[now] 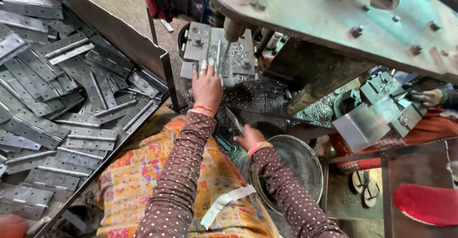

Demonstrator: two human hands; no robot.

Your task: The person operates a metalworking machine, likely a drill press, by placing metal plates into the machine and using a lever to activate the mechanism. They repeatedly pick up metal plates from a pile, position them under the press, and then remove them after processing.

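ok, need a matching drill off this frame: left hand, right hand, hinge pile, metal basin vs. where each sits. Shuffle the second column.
Things:
1. left hand
2. right hand
3. pile of grey hinges
4. round metal basin

Places:
A. in the big tray at the person's left
B. low at the right, beside the right forearm
C. on the press bed, fingers on a hinge under the punch
D. below the press, holding a thin metal piece

Pairs: 1-C, 2-D, 3-A, 4-B
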